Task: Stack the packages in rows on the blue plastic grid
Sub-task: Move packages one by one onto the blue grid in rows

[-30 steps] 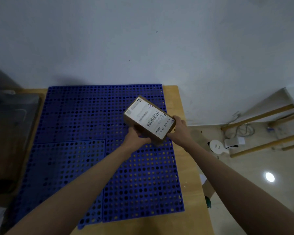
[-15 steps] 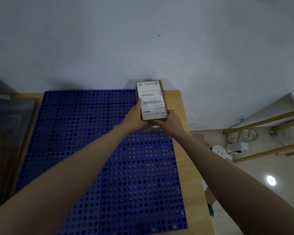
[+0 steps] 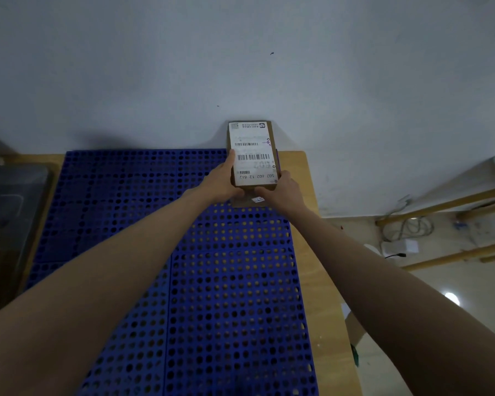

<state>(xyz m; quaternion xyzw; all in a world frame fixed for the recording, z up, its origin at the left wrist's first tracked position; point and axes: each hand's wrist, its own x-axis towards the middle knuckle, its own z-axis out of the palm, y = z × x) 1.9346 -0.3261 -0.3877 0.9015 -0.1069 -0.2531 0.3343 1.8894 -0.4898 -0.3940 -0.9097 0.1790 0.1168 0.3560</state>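
A cardboard box (image 3: pixel 252 154), white label up, sits at about 1 o'clock, at the far right corner of the blue grid (image 3: pixel 143 212), close against the wall (image 3: pixel 240 67). The left hand (image 3: pixel 222 182) grasps its left edge, thumb on the label. The right hand (image 3: pixel 280 190) grasps its near right corner, fingers curled round. The grid lies on a wooden table (image 3: pixel 323 281). A dark bin (image 3: pixel 9 212) stands at 9 o'clock.

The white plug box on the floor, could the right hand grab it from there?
Probably not. The right hand holds the package at the grid's far corner, and the plug box lies down on the floor beyond the table edge.
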